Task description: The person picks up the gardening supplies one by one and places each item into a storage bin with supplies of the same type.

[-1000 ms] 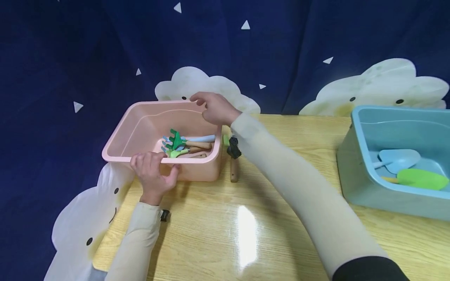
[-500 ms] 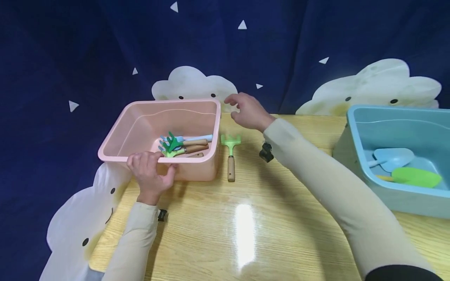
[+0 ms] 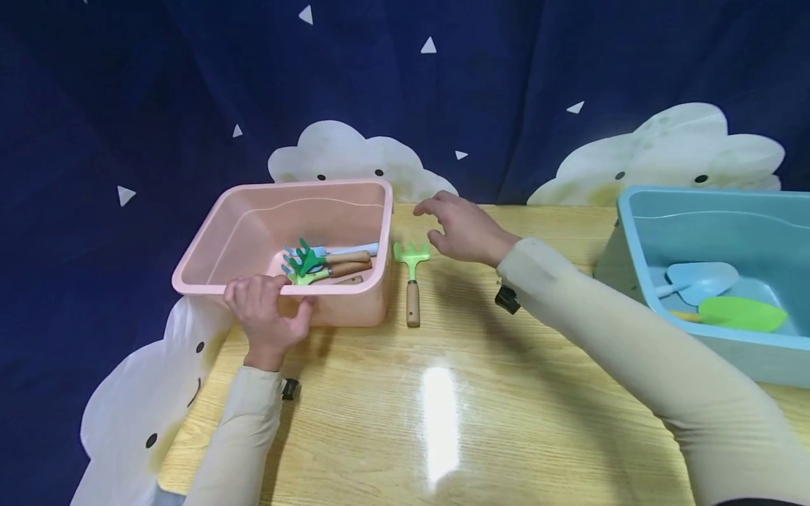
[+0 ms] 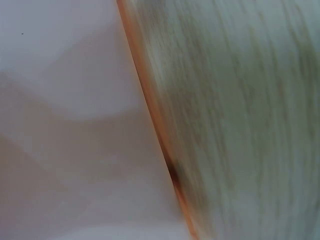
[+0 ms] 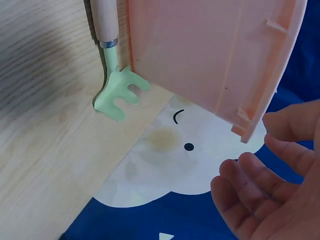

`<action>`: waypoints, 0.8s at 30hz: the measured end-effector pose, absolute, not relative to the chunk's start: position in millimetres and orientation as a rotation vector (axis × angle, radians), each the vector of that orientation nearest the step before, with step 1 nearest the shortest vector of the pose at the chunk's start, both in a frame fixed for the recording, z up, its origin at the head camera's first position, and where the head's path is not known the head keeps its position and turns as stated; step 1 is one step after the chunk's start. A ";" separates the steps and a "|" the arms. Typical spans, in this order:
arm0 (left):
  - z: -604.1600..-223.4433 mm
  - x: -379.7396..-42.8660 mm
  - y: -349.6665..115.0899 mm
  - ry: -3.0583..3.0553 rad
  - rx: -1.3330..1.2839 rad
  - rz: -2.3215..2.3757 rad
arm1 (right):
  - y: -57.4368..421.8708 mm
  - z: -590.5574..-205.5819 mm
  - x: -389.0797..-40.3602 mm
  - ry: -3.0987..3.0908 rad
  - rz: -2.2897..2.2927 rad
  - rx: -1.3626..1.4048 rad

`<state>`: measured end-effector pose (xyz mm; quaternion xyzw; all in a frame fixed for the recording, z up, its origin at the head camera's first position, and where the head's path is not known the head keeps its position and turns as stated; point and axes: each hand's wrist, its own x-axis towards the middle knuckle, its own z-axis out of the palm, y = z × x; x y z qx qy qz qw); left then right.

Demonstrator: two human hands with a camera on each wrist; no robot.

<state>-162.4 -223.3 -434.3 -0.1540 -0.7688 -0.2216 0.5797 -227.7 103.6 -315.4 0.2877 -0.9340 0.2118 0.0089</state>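
Observation:
My left hand [image 3: 266,320] grips the near rim of a pink plastic bin [image 3: 354,309], fingers over the edge and thumb against the outer front wall. Inside lie several small garden tools, among them a dark green hand rake [image 3: 308,260] and a tool with a light blue handle [image 3: 357,249]. My right hand [image 3: 468,228] hovers right of the bin, fingers loosely bent and holding nothing. Just below and left of it, a light green hand rake [image 3: 413,302] with a wooden handle lies beside the bin. In the right wrist view, its tines [image 5: 122,95] point away from the handle, near the bin's wall.
At the right a blue bin [image 3: 639,267] holds a light blue trowel [image 3: 711,279] and a lime green trowel [image 3: 743,314]. A dark blue curtain [image 3: 493,84] with clouds hangs behind the wooden table [image 3: 367,407]. The left wrist view is mostly blurred bin wall and wood grain.
My right hand has left the pink bin's far right corner and moved right and slightly nearer, uncovering the light green hand rake. My left hand keeps its hold on the near rim.

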 end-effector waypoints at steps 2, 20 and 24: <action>-434.4 -162.3 -223.6 -1.798 -0.359 -0.513 | 103.6 -313.6 -225.0 -2.915 0.652 0.908; -432.9 -165.0 -221.7 -1.814 -0.379 -0.505 | 119.3 -355.8 -197.1 -2.972 0.789 0.920; -433.5 -163.8 -223.1 -1.801 -0.368 -0.513 | 122.8 -369.0 -192.3 -3.005 0.819 0.913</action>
